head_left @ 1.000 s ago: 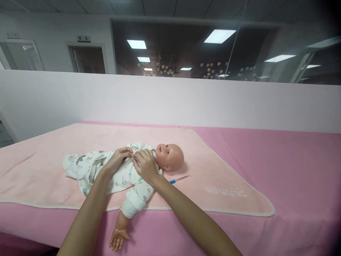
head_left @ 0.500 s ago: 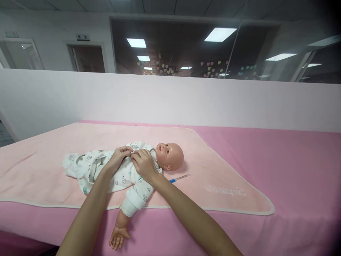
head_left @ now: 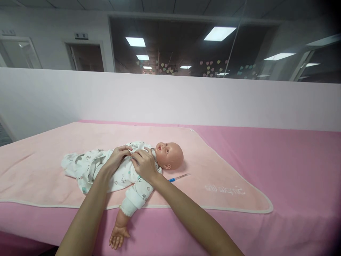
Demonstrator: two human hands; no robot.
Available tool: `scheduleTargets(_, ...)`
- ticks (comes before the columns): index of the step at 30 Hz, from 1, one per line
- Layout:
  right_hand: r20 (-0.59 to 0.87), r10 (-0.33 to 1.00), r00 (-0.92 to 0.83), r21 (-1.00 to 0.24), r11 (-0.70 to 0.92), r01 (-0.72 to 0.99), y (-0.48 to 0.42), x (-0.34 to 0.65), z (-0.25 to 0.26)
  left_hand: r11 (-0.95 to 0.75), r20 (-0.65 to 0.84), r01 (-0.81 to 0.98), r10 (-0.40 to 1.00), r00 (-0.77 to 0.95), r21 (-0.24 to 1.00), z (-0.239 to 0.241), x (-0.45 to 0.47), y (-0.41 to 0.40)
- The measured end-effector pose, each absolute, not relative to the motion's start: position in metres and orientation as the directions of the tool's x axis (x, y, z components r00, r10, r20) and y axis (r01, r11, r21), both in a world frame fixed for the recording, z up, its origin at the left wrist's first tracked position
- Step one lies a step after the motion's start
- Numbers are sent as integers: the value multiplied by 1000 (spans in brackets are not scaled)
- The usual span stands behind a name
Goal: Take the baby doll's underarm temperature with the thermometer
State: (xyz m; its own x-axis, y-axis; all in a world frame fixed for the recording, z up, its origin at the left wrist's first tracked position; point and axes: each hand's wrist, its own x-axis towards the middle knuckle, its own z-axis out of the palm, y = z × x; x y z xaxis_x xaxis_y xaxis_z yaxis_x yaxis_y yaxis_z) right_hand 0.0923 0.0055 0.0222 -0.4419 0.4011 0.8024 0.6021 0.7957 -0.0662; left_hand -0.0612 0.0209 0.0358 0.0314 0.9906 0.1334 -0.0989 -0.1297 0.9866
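A baby doll point(head_left: 170, 155) lies on its back on a pale pink blanket point(head_left: 48, 167), head to the right. It wears a white printed romper point(head_left: 87, 165). My left hand point(head_left: 116, 158) and my right hand point(head_left: 144, 164) meet on the doll's chest, fingers pinched on the romper's front opening just below the neck. The doll's bare arm point(head_left: 119, 233) hangs out toward me over the blanket's edge. A thin syringe-like stick with a blue end point(head_left: 179, 177) lies on the blanket just right of my right wrist.
The blanket covers a brighter pink sheet point(head_left: 293, 163) on a wide table. A white partition wall point(head_left: 170, 96) runs along the far side, with dark glass above it.
Both hands stay on the doll's chest with only small finger shifts. The view has drifted slightly.
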Motion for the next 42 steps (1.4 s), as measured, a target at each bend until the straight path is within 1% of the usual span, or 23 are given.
scheduleTargets(5,814,357,-458,-34,816,577,8,92,20,-128,133,-139,991,32,982,36,-61,19)
scheduleTargets(9,825,341,-450,-23,817,576,10,91,19,-124,129,-139,991,31,983,35,-61,19)
scheduleTargets(16,814,371,-447,-39,802,595,11,91,20,-139,143,-137,990,18,981,33,-62,21)
scheduleTargets(23,804,376,-462,-67,828,557,14,91,21,-136,139,-177,990,4,975,33,-63,22)
scheduleTargets(28,814,388,-432,-113,835,538,13,91,22,-145,151,-168,988,20,975,34,-62,20)
scheduleTargets(36,817,478,-322,-264,806,529,11,91,21,-138,144,-116,989,41,984,35,-62,18)
scheduleTargets(42,806,522,-279,-296,764,574,10,90,20,-128,134,-83,989,62,988,32,-64,21)
